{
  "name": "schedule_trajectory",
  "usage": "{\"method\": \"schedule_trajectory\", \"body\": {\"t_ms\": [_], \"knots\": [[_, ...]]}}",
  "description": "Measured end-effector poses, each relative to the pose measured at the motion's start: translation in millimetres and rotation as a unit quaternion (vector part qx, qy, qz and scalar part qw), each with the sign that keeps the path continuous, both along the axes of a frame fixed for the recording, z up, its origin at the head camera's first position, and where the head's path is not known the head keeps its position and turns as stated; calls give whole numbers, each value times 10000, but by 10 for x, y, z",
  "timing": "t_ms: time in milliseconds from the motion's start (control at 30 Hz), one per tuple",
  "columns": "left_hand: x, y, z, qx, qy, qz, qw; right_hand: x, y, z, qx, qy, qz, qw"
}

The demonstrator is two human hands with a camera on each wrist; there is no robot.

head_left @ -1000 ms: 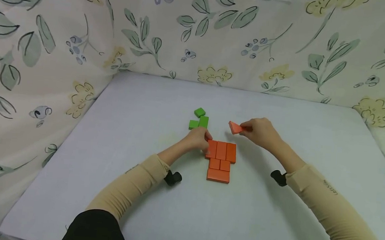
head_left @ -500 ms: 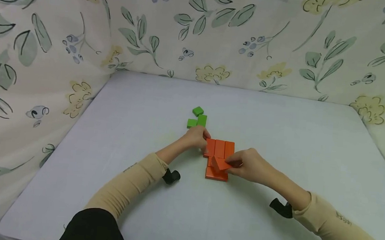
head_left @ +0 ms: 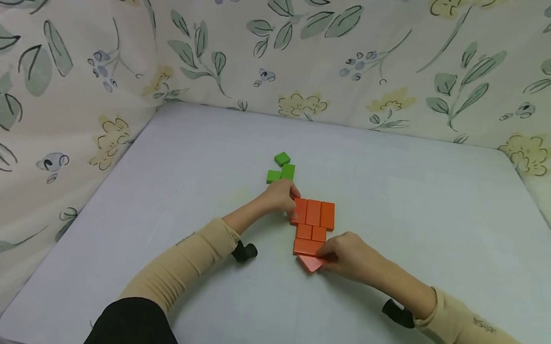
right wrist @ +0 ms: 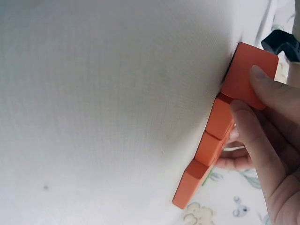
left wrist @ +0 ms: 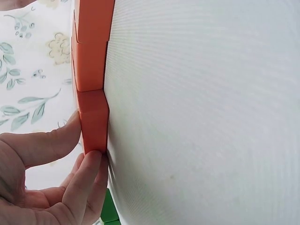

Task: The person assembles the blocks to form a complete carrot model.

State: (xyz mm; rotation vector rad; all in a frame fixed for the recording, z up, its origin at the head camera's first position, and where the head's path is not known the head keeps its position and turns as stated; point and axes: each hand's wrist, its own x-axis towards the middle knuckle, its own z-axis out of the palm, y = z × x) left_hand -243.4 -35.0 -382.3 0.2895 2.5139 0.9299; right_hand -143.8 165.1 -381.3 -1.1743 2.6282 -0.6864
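Item one: triangular orange block (head_left: 309, 264), lower centre of the head view, lying at the near edge of the long orange block (head_left: 304, 246); whether touching, we cannot tell. The right hand (head_left: 350, 257) is pinching it between thumb and finger.

Item two: upper-left orange block (head_left: 300, 212) in the row of three, frame centre; the left hand (head_left: 278, 197) is gripping it with thumb and fingertips.

Item three: three green blocks (head_left: 288, 171), upper centre, lying loose.

Risks, as we are judging them: too hard a push on item one could be shoving the two small orange blocks (head_left: 304, 231) askew; an uneven release could be twisting it.

Views: the head view is giving us the triangular outline; the right wrist view is showing a flat, four-sided face under the thumb; the left wrist view is revealing fingertips at item two's end, partly hidden from above.
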Motion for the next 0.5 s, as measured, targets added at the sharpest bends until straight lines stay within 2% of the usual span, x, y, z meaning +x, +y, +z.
{"method": "schedule_trajectory", "body": {"t_ms": [300,500], "knots": [[-5,2,-3,74,-59,29,10000,22,-28,-13,-20,453,-238,9987],[-7,0,-13,62,-20,29,10000,23,-34,-14,55,515,-320,9981]]}}
